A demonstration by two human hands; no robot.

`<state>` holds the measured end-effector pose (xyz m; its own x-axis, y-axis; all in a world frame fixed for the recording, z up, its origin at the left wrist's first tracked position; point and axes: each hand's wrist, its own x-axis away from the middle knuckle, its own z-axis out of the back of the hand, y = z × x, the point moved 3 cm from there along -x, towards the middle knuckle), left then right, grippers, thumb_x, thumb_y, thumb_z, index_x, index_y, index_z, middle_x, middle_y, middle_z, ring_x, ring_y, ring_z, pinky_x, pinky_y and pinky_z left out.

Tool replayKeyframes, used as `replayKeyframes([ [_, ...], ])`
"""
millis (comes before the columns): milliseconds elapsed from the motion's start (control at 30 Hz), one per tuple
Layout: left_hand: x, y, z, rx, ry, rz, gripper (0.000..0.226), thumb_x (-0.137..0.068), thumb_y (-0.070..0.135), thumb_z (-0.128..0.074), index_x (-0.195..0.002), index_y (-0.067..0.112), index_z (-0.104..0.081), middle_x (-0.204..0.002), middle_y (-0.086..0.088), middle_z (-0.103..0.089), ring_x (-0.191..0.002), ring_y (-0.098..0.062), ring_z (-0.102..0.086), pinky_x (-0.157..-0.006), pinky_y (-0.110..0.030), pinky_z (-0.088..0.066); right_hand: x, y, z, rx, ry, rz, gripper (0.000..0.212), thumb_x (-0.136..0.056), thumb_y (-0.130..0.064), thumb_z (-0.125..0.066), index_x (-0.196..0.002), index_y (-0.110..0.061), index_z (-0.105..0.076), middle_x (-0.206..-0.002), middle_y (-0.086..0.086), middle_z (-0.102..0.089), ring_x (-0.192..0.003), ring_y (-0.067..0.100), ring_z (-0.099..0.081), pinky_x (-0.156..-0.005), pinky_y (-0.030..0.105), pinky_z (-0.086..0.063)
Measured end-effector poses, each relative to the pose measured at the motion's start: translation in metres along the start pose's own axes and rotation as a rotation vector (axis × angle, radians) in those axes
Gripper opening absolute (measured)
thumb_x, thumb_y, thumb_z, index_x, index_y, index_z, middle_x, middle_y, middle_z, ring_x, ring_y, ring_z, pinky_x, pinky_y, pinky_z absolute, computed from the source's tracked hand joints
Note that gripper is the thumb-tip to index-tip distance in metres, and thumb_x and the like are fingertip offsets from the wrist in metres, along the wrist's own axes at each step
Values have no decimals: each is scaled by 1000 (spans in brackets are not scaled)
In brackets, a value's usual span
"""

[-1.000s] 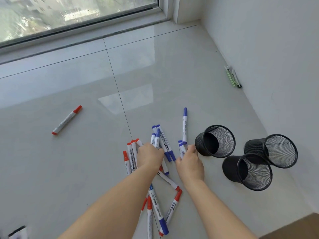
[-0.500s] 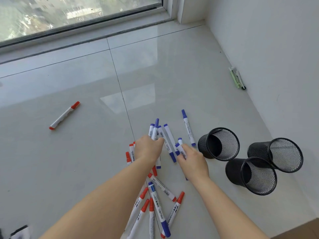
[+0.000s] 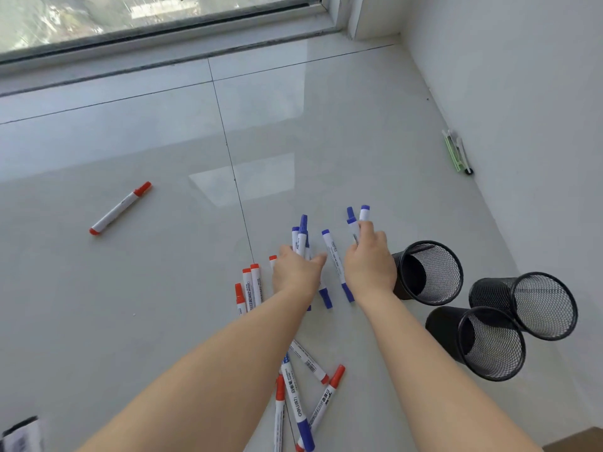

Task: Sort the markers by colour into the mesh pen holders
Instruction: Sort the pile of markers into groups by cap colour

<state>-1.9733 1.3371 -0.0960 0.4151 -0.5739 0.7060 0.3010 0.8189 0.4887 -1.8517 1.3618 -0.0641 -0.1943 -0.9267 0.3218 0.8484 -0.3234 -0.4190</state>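
Markers (image 3: pixel 251 287) lie scattered on the floor (image 3: pixel 163 305) left of the holders (image 3: pixel 427 272). Left hand (image 3: pixel 295 274) now grasps a raised blue bunch (image 3: pixel 302 236); right hand (image 3: pixel 368 265) has lifted two blues (image 3: pixel 357 220) it was only touching, just left of the holders.

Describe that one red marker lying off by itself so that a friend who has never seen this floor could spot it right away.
Start at the window along the top and come down the pale tiled floor on the left side. There the lone red marker lies at a slant, white-barrelled with a red cap. Unlike the other markers clustered round the left hand and right hand, nothing touches it.
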Motion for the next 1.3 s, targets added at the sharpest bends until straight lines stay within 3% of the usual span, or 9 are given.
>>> replayKeyframes([
  [167,4,5,-15,-14,46,51,62,-67,57,-71,-100,21,-32,-84,-1,-51,-77,-25,-58,-66,-41,-55,-7,-3,1,-10,30,-9,35,-89,-10,-45,-124,-11,-38,-110,14,-47,-71,32,-49,-58,33,-30],
  [300,2,14,-23,-88,93,50,70,-63,61,-70,-108,20,-35,-107,-1,-53,-81,-25,-57,-61,-33,-42,-11,3,1,-93,61,-60,36,-88,-7,-47,-122,-12,-38,-120,11,-49,-95,37,-58,-65,33,-34],
  [533,-4,24,-37,-238,123,-6,53,-75,45,-63,-109,12,-40,-106,-6,-40,-69,-25,-47,-57,-32,-37,-22,10,-8,-42,43,-150,37,-92,-14,-48,-128,-9,-41,-126,12,-47,-113,31,-47,-78,38,-39],
  [667,-12,22,-32,-311,106,-84,39,-78,42,-57,-103,12,-51,-95,-2,-36,-66,-24,-48,-57,-29,-37,-25,19,-16,72,-39,-189,30,-91,-14,-50,-119,-3,-45,-122,15,-46,-109,34,-48,-69,36,-33],
  [867,-25,27,-18,-279,34,-81,27,-73,37,-61,-64,17,-46,-74,-1,-55,-55,-18,-51,-47,-23,-34,-22,17,-28,76,-113,-231,29,-90,-20,-51,-112,-1,-48,-116,15,-51,-102,35,-54,-66,35,-35],
  [1000,-21,29,-6,-152,-57,-30,23,-70,33,-63,-65,17,-48,-61,1,-53,-50,-15,-51,-45,-22,-40,-16,12,-24,-10,-241,-234,28,-83,-31,-56,-96,-6,-55,-94,10,-59,-77,30,-57,-59,30,-40],
  [1100,-14,27,14,-76,-114,-54,23,-69,34,-63,-66,16,-50,-60,1,-52,-50,-14,-51,-43,-22,-39,-3,0,-18,-212,-292,-211,23,-79,-36,-57,-67,-16,-54,-66,0,-55,-49,15,-51,-38,20,-32],
  [1167,-10,21,36,-12,-115,-63,23,-71,35,-63,-67,17,-50,-59,2,-51,-49,-13,-50,-43,-22,-38,9,-13,-14,-318,-293,-165,24,-78,-32,-57,-59,-19,-49,-60,-2,-54,-47,13,-50,-34,19,-32],
  [1300,3,-8,84,104,-74,-42,22,-73,39,-61,-73,18,-56,-62,2,-53,-51,-15,-51,-45,-23,-42,41,-36,-12,-483,-296,-170,12,-78,-22,-54,-68,-17,-50,-66,4,-59,-50,13,-59,-41,21,-43],
])
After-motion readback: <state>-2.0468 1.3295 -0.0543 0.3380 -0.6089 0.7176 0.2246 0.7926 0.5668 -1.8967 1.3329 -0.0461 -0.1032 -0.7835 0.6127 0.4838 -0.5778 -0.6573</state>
